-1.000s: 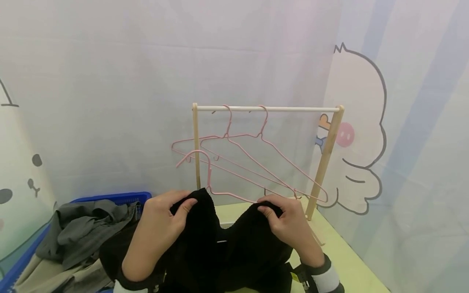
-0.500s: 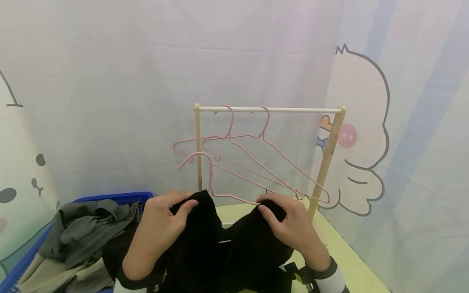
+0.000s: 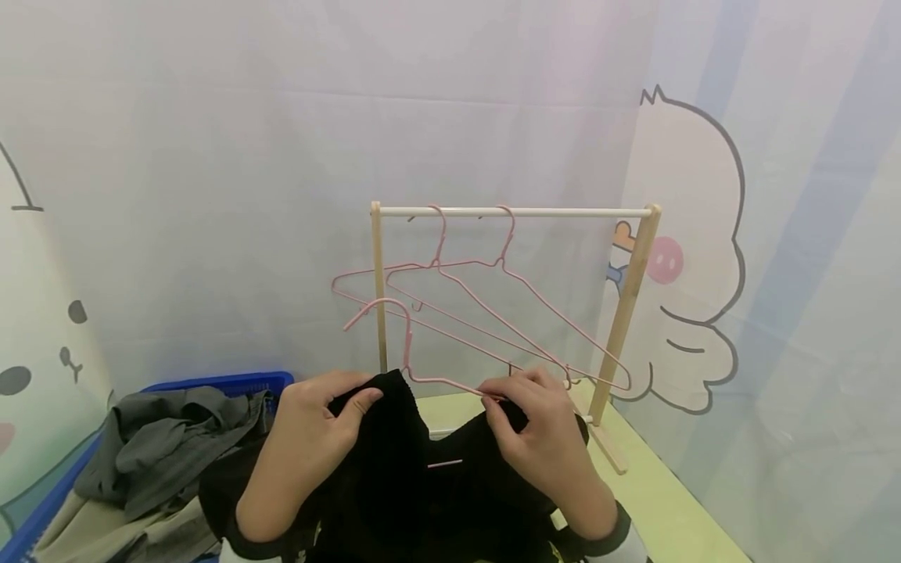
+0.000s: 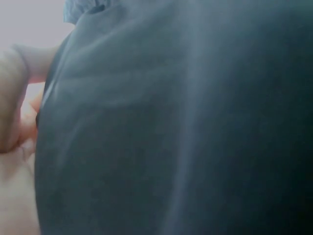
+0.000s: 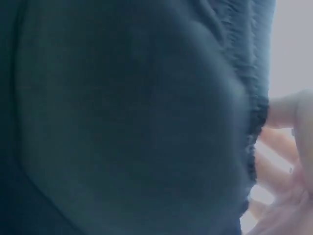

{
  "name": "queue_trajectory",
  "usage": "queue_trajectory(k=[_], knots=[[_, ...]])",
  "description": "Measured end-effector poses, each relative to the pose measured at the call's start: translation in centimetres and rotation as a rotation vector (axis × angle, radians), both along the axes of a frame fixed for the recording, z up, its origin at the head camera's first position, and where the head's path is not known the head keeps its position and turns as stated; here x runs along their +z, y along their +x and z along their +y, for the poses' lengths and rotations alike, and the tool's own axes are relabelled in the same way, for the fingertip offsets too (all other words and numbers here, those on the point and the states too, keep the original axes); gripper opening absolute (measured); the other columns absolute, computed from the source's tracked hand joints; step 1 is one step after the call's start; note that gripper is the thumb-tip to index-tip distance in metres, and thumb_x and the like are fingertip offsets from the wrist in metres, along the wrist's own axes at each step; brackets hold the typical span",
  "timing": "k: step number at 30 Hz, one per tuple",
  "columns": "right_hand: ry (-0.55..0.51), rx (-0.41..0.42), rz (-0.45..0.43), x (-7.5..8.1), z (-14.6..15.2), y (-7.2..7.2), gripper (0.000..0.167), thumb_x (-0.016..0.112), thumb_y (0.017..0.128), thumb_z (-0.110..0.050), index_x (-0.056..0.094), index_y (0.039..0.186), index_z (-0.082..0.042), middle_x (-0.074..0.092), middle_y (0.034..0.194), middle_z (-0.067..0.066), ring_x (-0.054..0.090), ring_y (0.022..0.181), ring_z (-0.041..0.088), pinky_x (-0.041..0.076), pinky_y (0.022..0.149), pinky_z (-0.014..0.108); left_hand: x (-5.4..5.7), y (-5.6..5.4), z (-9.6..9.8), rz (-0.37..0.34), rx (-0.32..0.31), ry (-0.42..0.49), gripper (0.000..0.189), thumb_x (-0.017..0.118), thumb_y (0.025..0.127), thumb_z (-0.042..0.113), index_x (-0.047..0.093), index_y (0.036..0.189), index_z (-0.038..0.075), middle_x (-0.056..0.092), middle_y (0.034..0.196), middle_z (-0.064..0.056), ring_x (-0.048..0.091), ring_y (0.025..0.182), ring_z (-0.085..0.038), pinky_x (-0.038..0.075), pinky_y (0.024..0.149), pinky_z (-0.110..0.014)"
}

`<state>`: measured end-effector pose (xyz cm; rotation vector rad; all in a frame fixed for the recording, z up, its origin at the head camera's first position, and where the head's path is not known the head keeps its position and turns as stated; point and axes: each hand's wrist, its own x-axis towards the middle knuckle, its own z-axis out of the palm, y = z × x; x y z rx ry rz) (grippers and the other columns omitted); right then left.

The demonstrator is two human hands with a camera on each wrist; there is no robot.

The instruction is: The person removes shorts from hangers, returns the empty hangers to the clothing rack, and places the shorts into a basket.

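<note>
Black elastic-waist pants (image 3: pixel 394 485) hang between both hands, the waistband spread with a dip in the middle. My left hand (image 3: pixel 310 438) pinches the left part of the waistband between thumb and fingers. My right hand (image 3: pixel 545 438) pinches the right part, fingertips at the arm of a pink hanger (image 3: pixel 409 344). The hanger's hook rises above the fabric, its lower part mostly hidden by the pants. Dark cloth (image 4: pixel 132 127) fills most of the left wrist view. A gathered edge (image 5: pixel 249 98) meets the right fingers in the right wrist view.
Behind stands a small rack with a white rail (image 3: pixel 549 212) and wooden posts (image 3: pixel 626 313). Two more pink hangers (image 3: pixel 531 285) hang on it. A blue basket (image 3: pixel 232 381) of grey and beige clothes stands left. Below is a pale yellow tabletop (image 3: pixel 676 493).
My right hand has shifted slightly left along the waistband, its fingers now at the hanger's arm. The held hanger's hook sits slightly lower. My left hand stays nearly still.
</note>
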<state>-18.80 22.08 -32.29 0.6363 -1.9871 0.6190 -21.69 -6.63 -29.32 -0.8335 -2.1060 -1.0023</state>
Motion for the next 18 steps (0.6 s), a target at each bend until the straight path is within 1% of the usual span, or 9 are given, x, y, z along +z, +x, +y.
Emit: queue_trajectory(k=[4,7,9,12,14,15,16,18], knots=[[0.022,-0.015,-0.054,0.2,0.6,0.2,0.022,0.076,0.089,-0.005,0.079,0.102,-0.023,0.074,0.094,-0.014,0.058,0.088,0.011,0.047,0.082,0.04,0.0,-0.1,-0.1,0.001,-0.004,0.001,0.015,0.08,0.091,0.011,0.082,0.106,0.013,0.079,0.101,-0.001,0.071,0.075,-0.01,0.053,0.057,-0.025],[0.043,-0.031,-0.083,0.4,1.2,0.2,0.023,0.076,0.086,-0.003,0.08,0.1,-0.021,0.073,0.091,-0.015,0.058,0.085,0.009,0.049,0.077,0.035,0.0,-0.1,-0.3,0.006,0.004,-0.002,0.015,0.08,0.091,0.011,0.082,0.105,0.013,0.079,0.1,-0.002,0.072,0.078,-0.011,0.055,0.059,-0.026],[0.054,-0.046,-0.111,0.5,1.7,0.3,0.023,0.077,0.085,0.0,0.08,0.099,-0.019,0.072,0.089,-0.016,0.056,0.082,0.008,0.049,0.073,0.032,0.1,-0.1,-0.5,0.005,0.014,-0.001,0.016,0.08,0.09,0.01,0.082,0.106,0.011,0.079,0.1,-0.003,0.071,0.074,-0.012,0.054,0.058,-0.026],[0.069,-0.073,-0.192,0.8,2.4,0.6,0.022,0.077,0.085,0.0,0.08,0.096,-0.019,0.073,0.089,-0.017,0.055,0.081,0.007,0.048,0.072,0.032,0.0,-0.1,-0.8,0.0,0.036,0.002,0.018,0.081,0.089,0.01,0.081,0.107,0.01,0.079,0.101,-0.005,0.07,0.072,-0.011,0.053,0.057,-0.026],[0.08,-0.097,-0.257,0.9,2.9,0.8,0.021,0.077,0.086,-0.001,0.079,0.095,-0.021,0.073,0.089,-0.015,0.056,0.082,0.007,0.051,0.08,0.035,0.0,-0.1,-1.0,-0.006,0.044,0.003,0.018,0.081,0.09,0.011,0.081,0.108,0.01,0.079,0.102,-0.006,0.068,0.07,-0.01,0.052,0.056,-0.026],[0.087,-0.116,-0.293,1.0,3.2,0.9,0.021,0.078,0.086,-0.003,0.079,0.095,-0.022,0.073,0.09,-0.015,0.057,0.083,0.007,0.052,0.082,0.037,0.1,-0.1,-1.1,-0.005,0.044,0.003,0.018,0.081,0.09,0.011,0.081,0.108,0.009,0.079,0.102,-0.006,0.068,0.07,-0.009,0.052,0.056,-0.025],[0.093,-0.132,-0.331,1.1,3.5,1.0,0.021,0.077,0.087,-0.004,0.079,0.094,-0.023,0.073,0.089,-0.015,0.058,0.083,0.007,0.053,0.082,0.037,0.1,-0.1,-1.2,-0.008,0.042,0.004,0.018,0.081,0.09,0.011,0.081,0.109,0.009,0.079,0.102,-0.006,0.067,0.066,-0.009,0.051,0.054,-0.025],[0.103,-0.167,-0.415,1.3,4.1,1.2,0.02,0.077,0.089,-0.006,0.078,0.095,-0.025,0.071,0.087,-0.014,0.06,0.082,0.006,0.055,0.081,0.037,0.1,-0.1,-1.4,0.005,0.044,0.009,0.018,0.08,0.09,0.011,0.081,0.108,0.008,0.079,0.102,-0.007,0.068,0.067,-0.011,0.052,0.055,-0.026]])
